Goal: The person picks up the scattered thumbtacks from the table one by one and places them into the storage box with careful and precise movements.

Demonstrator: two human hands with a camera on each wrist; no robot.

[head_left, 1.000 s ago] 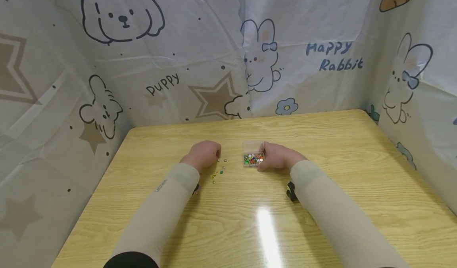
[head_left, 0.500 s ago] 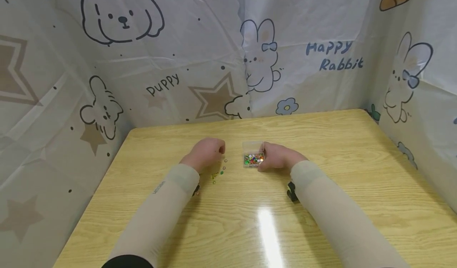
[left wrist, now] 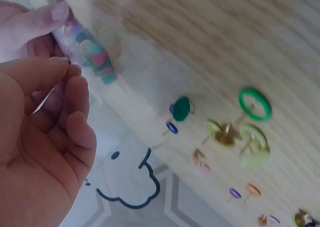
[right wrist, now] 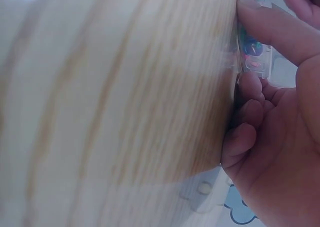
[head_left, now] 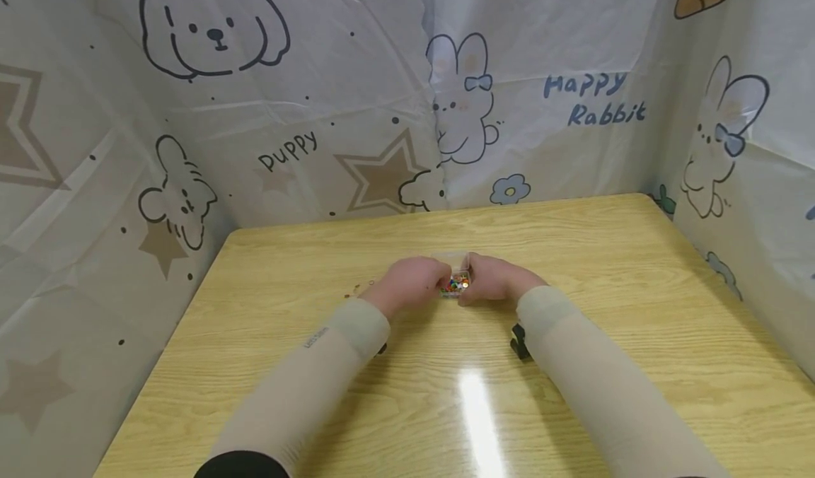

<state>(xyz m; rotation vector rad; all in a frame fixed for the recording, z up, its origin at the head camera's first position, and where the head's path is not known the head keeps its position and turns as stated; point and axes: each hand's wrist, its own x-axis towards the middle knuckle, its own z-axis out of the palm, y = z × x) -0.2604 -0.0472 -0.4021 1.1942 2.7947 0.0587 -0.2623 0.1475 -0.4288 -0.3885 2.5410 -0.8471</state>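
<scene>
A small clear plastic box [head_left: 449, 295] with its lid raised holds colourful thumbtacks [head_left: 456, 284]. My right hand [head_left: 496, 280] grips the box's right side, thumb [right wrist: 272, 29] on the near side and fingers curled behind. Over the box's left part is my left hand [head_left: 414, 283], its thumb and forefinger pinched together at the box in the left wrist view. A tiny dark bit of a thumbtack [left wrist: 69, 62] shows at those fingertips; the rest is hidden. Several loose thumbtacks, among them a green one [left wrist: 255, 104], lie on the table left of the box.
The wooden table [head_left: 605, 273] has a bright light reflection near its front. A white printed curtain [head_left: 356, 110] stands behind it and at both sides. Black wrist-camera mounts [head_left: 520, 342] sit under the sleeves, close over the tabletop.
My left hand has moved right, from the loose thumbtacks on the table to the box, and now covers the box's left part. The right hand stays on the box.
</scene>
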